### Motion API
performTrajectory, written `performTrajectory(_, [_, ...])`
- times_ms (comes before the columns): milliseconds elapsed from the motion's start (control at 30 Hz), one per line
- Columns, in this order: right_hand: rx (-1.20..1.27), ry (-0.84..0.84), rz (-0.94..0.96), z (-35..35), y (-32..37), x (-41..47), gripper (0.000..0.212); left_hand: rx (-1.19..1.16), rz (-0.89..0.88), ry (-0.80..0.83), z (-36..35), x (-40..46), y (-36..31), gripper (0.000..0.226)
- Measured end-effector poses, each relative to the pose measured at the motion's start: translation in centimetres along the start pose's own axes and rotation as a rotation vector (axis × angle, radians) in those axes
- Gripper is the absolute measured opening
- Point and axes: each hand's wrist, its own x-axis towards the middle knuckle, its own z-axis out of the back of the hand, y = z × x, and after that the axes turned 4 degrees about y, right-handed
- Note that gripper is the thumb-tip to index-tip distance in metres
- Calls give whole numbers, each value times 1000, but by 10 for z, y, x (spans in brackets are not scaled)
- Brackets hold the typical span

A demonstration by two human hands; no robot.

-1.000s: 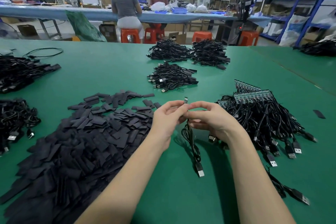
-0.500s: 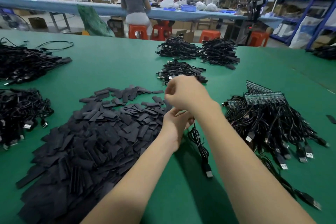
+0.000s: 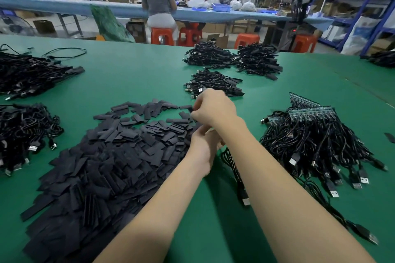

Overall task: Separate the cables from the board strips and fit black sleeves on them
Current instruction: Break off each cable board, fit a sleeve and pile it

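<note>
Reaching across the left arm, the right hand (image 3: 214, 108) is hovering at the far edge of the heap of black sleeves (image 3: 102, 162), its fingers curled and pinching what looks like a single sleeve, though the tips are partly hidden. Just below it, the left hand (image 3: 203, 147) is lying with fingers curled around the upper end of one loose cable (image 3: 236, 174); how firmly it is holding cannot be told, since the right forearm is covering the fingertips. That cable is trailing toward the near edge of the green counter (image 3: 132, 74), thin, black and looped, ending in a silver USB plug.

Sleeving of this cable is judged to be only starting: the sleeve is being picked, not yet slid on. Much work is remaining. To the right, a thick bundle of cables (image 3: 320, 145) is lying attached to the blue-green board strips (image 3: 310, 111) at its far end, plugs fanning toward the near side. Beyond the hands, three piles of coiled cables (image 3: 213, 83) are sitting farther off, apparently finished, and more dark cable heaps (image 3: 27, 72) are lying at the left. The sleeves themselves are appearing flat, matte and short, piled loosely in great number.
</note>
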Motion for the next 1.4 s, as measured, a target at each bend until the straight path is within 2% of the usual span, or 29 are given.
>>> performTrajectory(67, [225,-160,-4,10,-16,-11,2,-22,42,-11,-1,0,-2,18])
performTrajectory(167, [592,-348,-53,19,-47,-31,13,-88,61,-12,-4,0,-4,14])
performTrajectory(233, [871,-354,-103,18,-70,-45,19,-114,77,9,-4,0,-4,13])
performTrajectory(333, [1328,-239,-121,11,-95,-61,20,-125,127,87,-1,-1,-7,14])
performTrajectory(433, [1572,-176,-112,4,-104,-65,17,-163,207,177,2,-1,-10,12])
performTrajectory(567, [1599,-184,-72,2,-106,-63,26,-195,267,211,5,-1,-16,18])
performTrajectory(700, [1597,-209,-65,1,-109,-62,14,-161,285,272,5,-5,-22,34])
performTrajectory(833, [1580,-192,-62,0,-105,-63,3,-181,331,292,4,-8,-25,30])
performTrajectory(1067, [1590,-161,-41,1,-102,-63,7,-170,332,294,3,-11,-28,34])
performTrajectory(1233, [1545,-99,-21,4,-106,-66,12,-132,316,319,6,-11,-29,35])
performTrajectory(1400, [1556,87,-52,14,-115,-72,14,-6,272,379,11,-10,-33,23])
